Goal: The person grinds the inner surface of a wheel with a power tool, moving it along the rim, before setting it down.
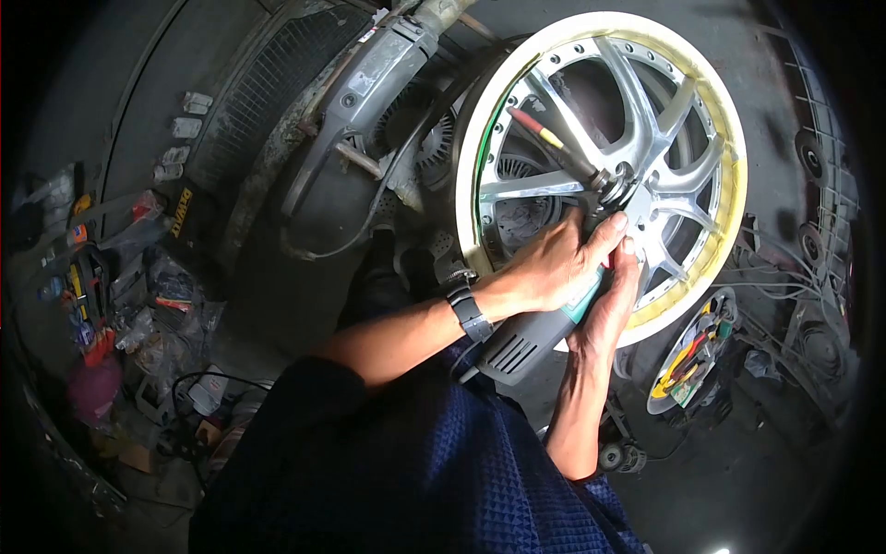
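Observation:
Both hands are wrapped round an angle grinder (519, 355) with a dark vented rear housing and a green middle section. My left hand (552, 262), with a watch at the wrist, grips it from the left near the head. My right hand (613, 300) closes round it from the right, with the thumbs close together. The grinder's dark head overlaps the hub of a multi-spoke silver wheel rim (736, 175), whose outer lip is yellowish. From the head, a slim rod with red and yellow bands (544, 131) points up and left across the spokes.
A large grey power tool (369, 78) lies left of the wheel, with a cable looping below it. Tools and plastic bags (166, 295) crowd the left side. A round tray (690, 355) of colourful tools sits at right, near several cables (784, 263).

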{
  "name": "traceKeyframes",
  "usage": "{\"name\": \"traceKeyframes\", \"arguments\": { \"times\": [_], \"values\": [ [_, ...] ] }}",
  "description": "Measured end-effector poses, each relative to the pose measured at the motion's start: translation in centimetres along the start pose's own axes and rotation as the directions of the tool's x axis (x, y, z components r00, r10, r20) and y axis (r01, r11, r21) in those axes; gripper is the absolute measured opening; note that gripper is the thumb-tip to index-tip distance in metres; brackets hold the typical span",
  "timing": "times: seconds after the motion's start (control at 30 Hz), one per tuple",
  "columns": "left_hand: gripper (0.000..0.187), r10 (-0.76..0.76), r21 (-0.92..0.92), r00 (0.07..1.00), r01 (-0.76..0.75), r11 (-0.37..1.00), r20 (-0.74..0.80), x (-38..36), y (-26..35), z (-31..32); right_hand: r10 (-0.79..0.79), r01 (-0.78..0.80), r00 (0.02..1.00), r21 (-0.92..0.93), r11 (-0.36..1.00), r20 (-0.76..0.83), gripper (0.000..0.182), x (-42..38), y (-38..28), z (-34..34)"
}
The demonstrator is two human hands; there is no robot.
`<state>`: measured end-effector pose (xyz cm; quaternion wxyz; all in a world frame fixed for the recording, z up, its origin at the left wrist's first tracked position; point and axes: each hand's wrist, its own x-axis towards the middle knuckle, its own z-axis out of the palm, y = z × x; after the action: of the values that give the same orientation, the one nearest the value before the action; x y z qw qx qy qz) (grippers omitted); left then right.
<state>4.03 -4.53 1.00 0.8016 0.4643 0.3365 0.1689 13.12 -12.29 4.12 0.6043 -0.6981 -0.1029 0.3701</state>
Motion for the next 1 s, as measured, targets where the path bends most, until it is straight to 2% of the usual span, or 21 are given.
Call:
{"name": "traceKeyframes", "arguments": {
  "times": [0.27,0.37,0.43,0.57,0.67,0.8,0.87,1.0],
  "values": [
    [0.078,-0.021,0.003,1.0,0.021,1.0,-0.004,-0.1,-1.0,0.5,0.01,-0.011,1.0,-0.019,1.0,-0.018,0.067,-0.4,-0.2,-0.1],
    [0.077,0.043,0.007,0.997,-0.042,0.999,-0.062,-0.1,-1.1,0.7,0.016,-0.016,1.0,-0.039,0.999,-0.005,0.066,-0.3,-0.2,-0.4],
    [0.078,-0.044,0.028,0.999,0.044,0.999,0.007,0.4,-0.7,0.2,0.0,0.0,1.0,-0.017,1.0,0.008,0.064,0.1,-0.2,-0.2],
    [0.081,0.016,-0.002,1.0,-0.016,1.0,-0.009,0.2,0.0,-0.1,-0.016,0.016,1.0,-0.012,1.0,0.021,0.063,0.6,0.3,-0.4],
    [0.081,-0.024,-0.016,1.0,0.024,1.0,-0.021,-0.3,-0.3,0.3,-0.004,0.005,1.0,-0.086,0.996,0.003,0.063,-0.1,-0.3,-0.2],
    [0.079,-0.005,-0.016,0.998,0.004,1.0,-0.059,-0.3,-0.6,0.7,-0.002,0.005,0.999,-0.071,0.997,0.032,0.064,-0.1,-0.3,-0.6],
    [0.079,-0.029,0.034,0.999,0.029,0.999,-0.016,0.0,0.0,0.1,-0.019,0.021,0.999,-0.053,0.998,0.037,0.065,0.4,-0.2,-0.6],
    [0.08,0.009,-0.002,1.0,-0.009,1.0,0.002,0.1,-0.1,0.1,-0.011,0.011,1.0,-0.019,1.0,0.018,0.064,0.4,0.0,-0.5]
  ]
}}
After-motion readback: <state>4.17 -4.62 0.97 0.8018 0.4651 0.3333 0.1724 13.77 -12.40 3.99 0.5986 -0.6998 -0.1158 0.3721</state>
